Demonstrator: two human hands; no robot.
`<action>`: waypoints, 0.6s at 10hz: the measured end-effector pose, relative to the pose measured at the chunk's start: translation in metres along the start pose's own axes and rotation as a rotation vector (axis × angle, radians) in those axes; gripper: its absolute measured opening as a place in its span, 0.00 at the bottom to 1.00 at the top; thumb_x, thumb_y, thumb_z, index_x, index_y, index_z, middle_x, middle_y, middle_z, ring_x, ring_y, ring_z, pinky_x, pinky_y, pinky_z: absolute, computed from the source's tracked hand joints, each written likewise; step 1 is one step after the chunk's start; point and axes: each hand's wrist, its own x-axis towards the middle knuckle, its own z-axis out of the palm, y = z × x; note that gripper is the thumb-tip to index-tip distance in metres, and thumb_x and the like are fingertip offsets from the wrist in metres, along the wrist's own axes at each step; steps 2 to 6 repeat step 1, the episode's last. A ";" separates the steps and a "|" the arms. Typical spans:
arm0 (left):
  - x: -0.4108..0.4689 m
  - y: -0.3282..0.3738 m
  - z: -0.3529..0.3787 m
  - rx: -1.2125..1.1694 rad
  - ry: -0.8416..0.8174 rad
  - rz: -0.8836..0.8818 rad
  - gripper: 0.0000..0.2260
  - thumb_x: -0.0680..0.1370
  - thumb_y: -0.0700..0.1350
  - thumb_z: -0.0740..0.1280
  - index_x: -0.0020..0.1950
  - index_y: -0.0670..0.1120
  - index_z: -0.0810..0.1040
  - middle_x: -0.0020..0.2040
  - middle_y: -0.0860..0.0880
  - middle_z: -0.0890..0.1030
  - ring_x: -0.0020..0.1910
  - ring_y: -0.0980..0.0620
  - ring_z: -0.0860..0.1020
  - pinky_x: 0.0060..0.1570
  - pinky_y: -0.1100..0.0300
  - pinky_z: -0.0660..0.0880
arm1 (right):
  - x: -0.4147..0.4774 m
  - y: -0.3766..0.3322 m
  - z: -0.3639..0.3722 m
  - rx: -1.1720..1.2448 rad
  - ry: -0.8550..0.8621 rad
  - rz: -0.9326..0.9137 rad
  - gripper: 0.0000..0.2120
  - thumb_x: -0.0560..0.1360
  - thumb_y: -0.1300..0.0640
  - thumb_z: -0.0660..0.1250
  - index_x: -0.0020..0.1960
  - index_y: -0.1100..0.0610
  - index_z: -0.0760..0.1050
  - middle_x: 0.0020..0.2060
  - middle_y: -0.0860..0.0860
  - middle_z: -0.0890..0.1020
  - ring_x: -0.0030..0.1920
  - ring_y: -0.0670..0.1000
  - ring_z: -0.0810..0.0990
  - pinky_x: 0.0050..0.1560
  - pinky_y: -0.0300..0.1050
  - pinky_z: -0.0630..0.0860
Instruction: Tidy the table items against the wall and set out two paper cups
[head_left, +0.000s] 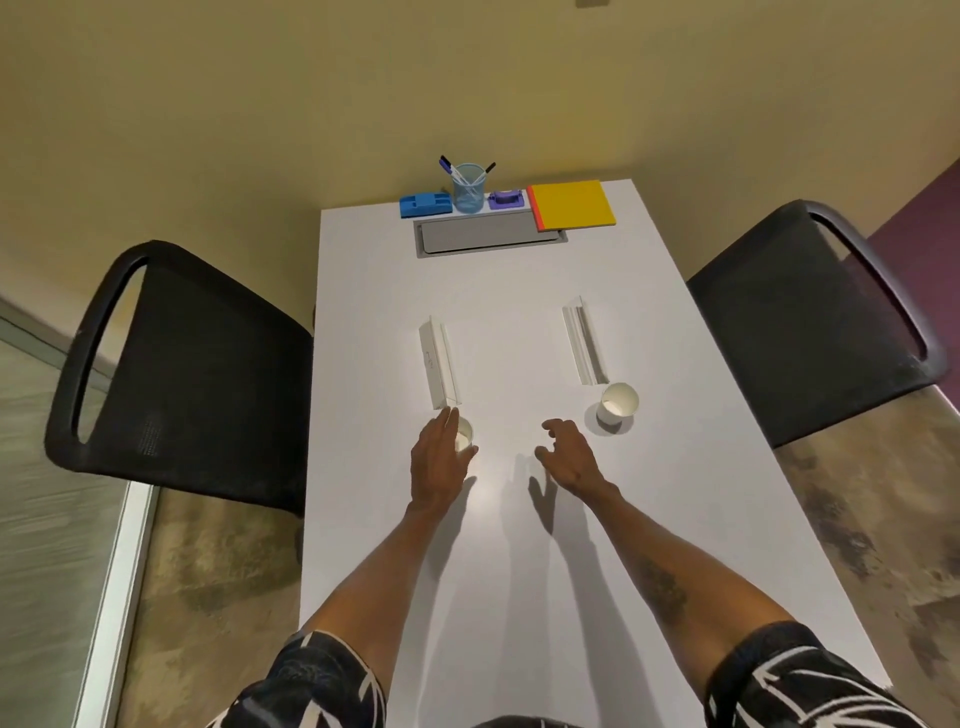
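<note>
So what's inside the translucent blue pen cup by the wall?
The translucent blue pen cup holds a few pens, capped ends leaning out on both sides. Anything small lying at its bottom can't be made out.

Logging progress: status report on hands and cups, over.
Left grip holds left cup. Right grip open, free. Right cup upright, set out. Nothing blocking.
</note>
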 end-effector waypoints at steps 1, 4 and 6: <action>-0.010 0.001 -0.002 0.082 -0.001 0.094 0.29 0.82 0.59 0.51 0.79 0.46 0.62 0.79 0.50 0.63 0.79 0.53 0.59 0.77 0.61 0.55 | -0.009 -0.002 0.001 -0.036 0.037 -0.002 0.24 0.78 0.58 0.63 0.73 0.59 0.65 0.69 0.57 0.70 0.68 0.58 0.71 0.70 0.55 0.67; -0.010 0.001 -0.002 0.082 -0.001 0.094 0.29 0.82 0.59 0.51 0.79 0.46 0.62 0.79 0.50 0.63 0.79 0.53 0.59 0.77 0.61 0.55 | -0.009 -0.002 0.001 -0.036 0.037 -0.002 0.24 0.78 0.58 0.63 0.73 0.59 0.65 0.69 0.57 0.70 0.68 0.58 0.71 0.70 0.55 0.67; -0.010 0.001 -0.002 0.082 -0.001 0.094 0.29 0.82 0.59 0.51 0.79 0.46 0.62 0.79 0.50 0.63 0.79 0.53 0.59 0.77 0.61 0.55 | -0.009 -0.002 0.001 -0.036 0.037 -0.002 0.24 0.78 0.58 0.63 0.73 0.59 0.65 0.69 0.57 0.70 0.68 0.58 0.71 0.70 0.55 0.67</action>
